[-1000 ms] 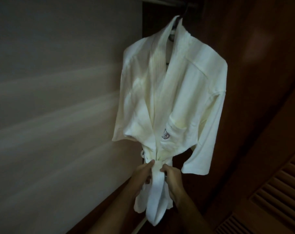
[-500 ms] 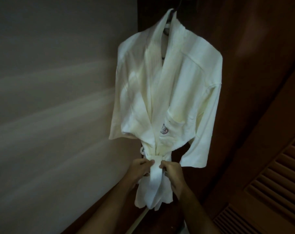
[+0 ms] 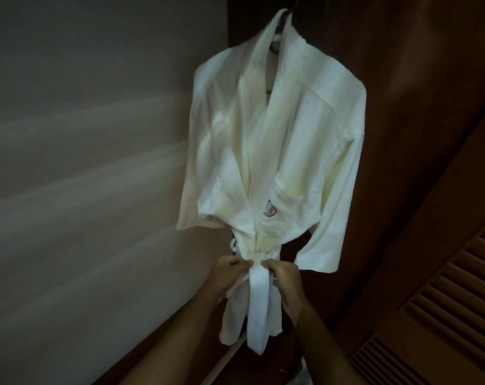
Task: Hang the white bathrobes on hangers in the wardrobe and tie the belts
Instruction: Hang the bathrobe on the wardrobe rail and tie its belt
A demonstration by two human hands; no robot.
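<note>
A white bathrobe (image 3: 285,140) with a small logo on its chest pocket hangs inside the dark wardrobe. Its hanger hook (image 3: 290,6) barely shows at the top. The white belt (image 3: 259,301) is wrapped round the waist, and its end hangs straight down in front. My left hand (image 3: 230,273) pinches the belt at the knot from the left. My right hand (image 3: 284,279) grips the belt at the knot from the right. Both hands sit close together at waist height.
A pale wall (image 3: 82,190) fills the left side. Dark wooden wardrobe panelling (image 3: 416,107) stands behind and right of the robe. A louvred wooden door (image 3: 444,301) is at the lower right. The scene is dim.
The view has shifted slightly, so the robe sits a little higher in the frame. My hands have drawn closer together at the knot, and the belt end hangs straighter.
</note>
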